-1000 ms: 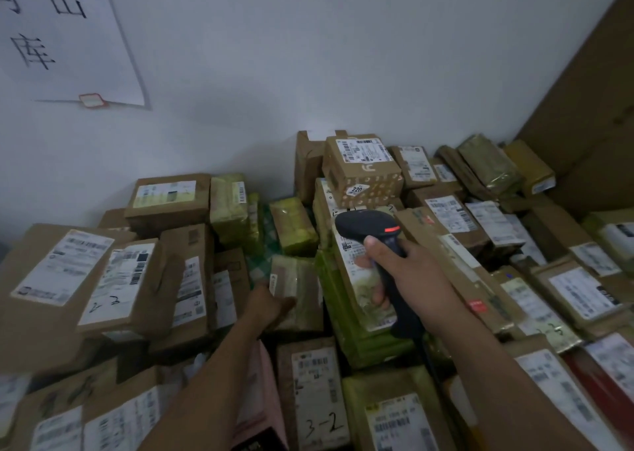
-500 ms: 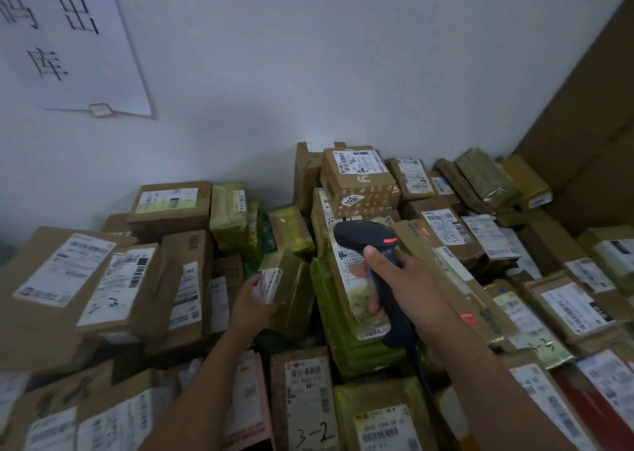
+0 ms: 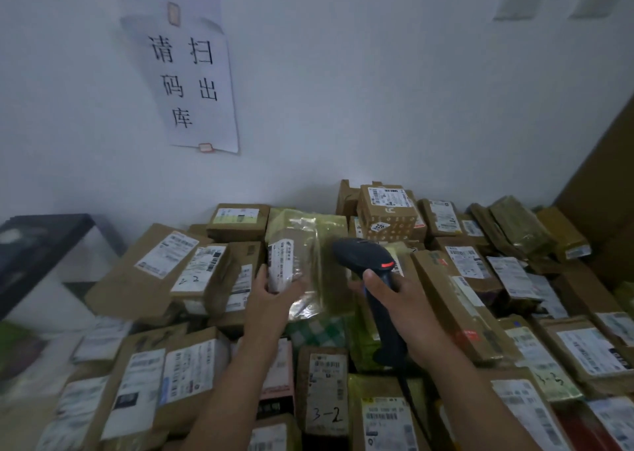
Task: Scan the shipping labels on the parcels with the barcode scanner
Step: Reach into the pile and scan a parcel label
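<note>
Gripping soft-wrapped, likely light, slick parcel [image 3: 310, 244] by lower edge near label [image 3: 279, 265], left hand [image 3: 271, 299] fingers [image 3: 263, 277] curled round; right hand [image 3: 403, 301] clamping scanner [image 3: 363, 256] beside parcel.

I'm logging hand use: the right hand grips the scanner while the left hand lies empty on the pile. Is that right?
Not quite. The left hand is not empty: it holds a taped parcel up by its labelled end, as the head view shows. The rest stands: the right hand grips the scanner.
</note>
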Demonstrator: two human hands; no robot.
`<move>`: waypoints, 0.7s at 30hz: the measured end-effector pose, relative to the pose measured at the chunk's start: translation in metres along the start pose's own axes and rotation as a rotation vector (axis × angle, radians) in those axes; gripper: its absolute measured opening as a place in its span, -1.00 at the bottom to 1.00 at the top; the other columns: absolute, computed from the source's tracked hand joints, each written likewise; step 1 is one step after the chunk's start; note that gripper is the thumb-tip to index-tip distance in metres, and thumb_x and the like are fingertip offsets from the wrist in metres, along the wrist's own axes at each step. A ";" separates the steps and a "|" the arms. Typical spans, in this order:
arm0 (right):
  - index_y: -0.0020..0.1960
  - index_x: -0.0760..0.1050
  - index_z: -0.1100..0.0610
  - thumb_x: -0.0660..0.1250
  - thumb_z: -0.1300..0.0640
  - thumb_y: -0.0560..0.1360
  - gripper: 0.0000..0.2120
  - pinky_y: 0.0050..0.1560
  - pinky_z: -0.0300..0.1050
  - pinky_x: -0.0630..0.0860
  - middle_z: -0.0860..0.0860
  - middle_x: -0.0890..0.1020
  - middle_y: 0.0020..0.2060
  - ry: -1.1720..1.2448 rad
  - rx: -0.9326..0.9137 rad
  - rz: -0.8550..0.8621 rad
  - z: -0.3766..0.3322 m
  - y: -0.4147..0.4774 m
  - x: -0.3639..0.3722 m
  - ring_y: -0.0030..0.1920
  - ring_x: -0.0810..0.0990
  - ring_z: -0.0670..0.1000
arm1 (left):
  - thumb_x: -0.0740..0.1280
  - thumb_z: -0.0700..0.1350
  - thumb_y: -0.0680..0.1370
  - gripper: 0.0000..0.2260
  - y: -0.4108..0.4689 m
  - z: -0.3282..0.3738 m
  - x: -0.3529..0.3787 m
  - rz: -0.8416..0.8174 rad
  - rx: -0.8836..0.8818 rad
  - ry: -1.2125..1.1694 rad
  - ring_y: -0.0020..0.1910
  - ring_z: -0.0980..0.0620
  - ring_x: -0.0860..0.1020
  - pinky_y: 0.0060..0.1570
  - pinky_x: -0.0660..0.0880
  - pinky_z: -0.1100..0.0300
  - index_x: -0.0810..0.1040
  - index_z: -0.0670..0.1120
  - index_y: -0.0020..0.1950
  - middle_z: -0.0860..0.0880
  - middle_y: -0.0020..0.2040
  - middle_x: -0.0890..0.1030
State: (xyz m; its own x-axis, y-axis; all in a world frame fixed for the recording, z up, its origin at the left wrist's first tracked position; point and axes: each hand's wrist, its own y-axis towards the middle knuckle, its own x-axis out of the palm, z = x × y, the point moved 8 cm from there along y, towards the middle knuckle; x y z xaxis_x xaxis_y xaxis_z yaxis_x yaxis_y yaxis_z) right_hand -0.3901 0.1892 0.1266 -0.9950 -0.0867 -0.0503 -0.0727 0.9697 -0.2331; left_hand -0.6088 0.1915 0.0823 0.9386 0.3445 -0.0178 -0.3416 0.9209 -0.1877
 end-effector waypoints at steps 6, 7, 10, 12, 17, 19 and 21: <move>0.05 0.54 -0.08 0.31 -0.17 0.52 -0.79 -0.02 -0.02 0.59 0.01 0.71 -0.03 0.172 0.000 0.034 -0.004 -0.020 -0.002 -0.03 0.68 0.07 | 0.42 -0.03 0.53 -0.63 -0.045 0.037 0.015 -0.171 0.088 -0.105 0.05 0.14 0.66 0.03 0.61 0.12 0.55 0.11 0.34 0.09 0.15 0.67; 0.09 0.55 -0.06 0.29 -0.15 0.53 -0.77 -0.14 -0.10 0.61 0.01 0.73 -0.04 0.253 -0.006 0.023 -0.006 -0.025 -0.001 -0.08 0.71 0.04 | 0.39 -0.01 0.55 -0.61 -0.049 0.039 0.020 -0.229 0.101 -0.126 0.09 0.15 0.65 0.04 0.61 0.13 0.51 0.14 0.38 0.10 0.18 0.66; 0.04 0.55 0.01 0.23 -0.07 0.60 -0.80 -0.42 -0.26 0.55 -0.10 0.73 -0.28 0.365 -0.016 0.006 -0.008 -0.037 -0.002 -0.31 0.71 -0.11 | 0.34 0.13 0.49 -0.50 -0.062 0.033 0.032 -0.410 0.009 -0.203 0.16 0.08 0.63 -0.04 0.61 0.14 0.40 0.21 0.44 0.07 0.24 0.63; 0.02 0.55 0.02 0.24 -0.10 0.58 -0.78 -0.41 -0.25 0.54 -0.11 0.72 -0.33 0.332 -0.012 -0.005 -0.010 -0.044 0.000 -0.33 0.70 -0.10 | 0.42 0.18 0.42 -0.42 -0.070 0.029 0.036 -0.475 -0.062 -0.222 0.18 -0.02 0.63 -0.01 0.61 -0.01 0.38 0.21 0.43 0.03 0.23 0.63; -0.04 0.56 -0.05 0.30 -0.21 0.50 -0.75 -0.09 -0.10 0.57 -0.05 0.68 -0.16 0.170 -0.036 -0.015 -0.013 -0.048 -0.002 -0.13 0.66 0.00 | 0.47 0.05 0.40 -0.49 -0.064 0.026 0.021 -0.334 -0.039 -0.246 0.14 -0.09 0.63 0.07 0.57 -0.10 0.50 0.07 0.33 -0.04 0.15 0.67; -0.01 0.57 -0.01 0.29 -0.15 0.55 -0.77 -0.12 -0.12 0.58 -0.06 0.69 -0.20 0.100 -0.048 -0.034 -0.015 -0.051 -0.005 -0.20 0.68 -0.02 | 0.44 -0.08 0.49 -0.54 -0.059 0.030 0.010 -0.303 0.022 -0.161 0.15 -0.09 0.62 0.06 0.58 -0.04 0.48 0.09 0.38 -0.05 0.20 0.64; 0.07 0.57 0.13 0.30 -0.12 0.56 -0.69 -0.18 -0.05 0.60 0.02 0.72 -0.21 0.011 -0.078 -0.061 -0.018 -0.053 -0.010 -0.28 0.68 0.04 | 0.42 -0.19 0.51 -0.42 -0.049 0.034 -0.006 -0.273 0.081 0.010 0.14 -0.06 0.60 0.03 0.59 0.03 0.38 0.18 0.47 -0.03 0.26 0.58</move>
State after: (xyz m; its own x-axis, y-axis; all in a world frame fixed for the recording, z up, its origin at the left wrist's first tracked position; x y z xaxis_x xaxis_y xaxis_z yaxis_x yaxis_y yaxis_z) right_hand -0.3774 0.1422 0.1567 -0.9892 -0.1441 -0.0272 -0.1380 0.9776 -0.1586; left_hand -0.5998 0.1507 0.1251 0.9966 0.0807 0.0132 -0.0789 0.9911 -0.1077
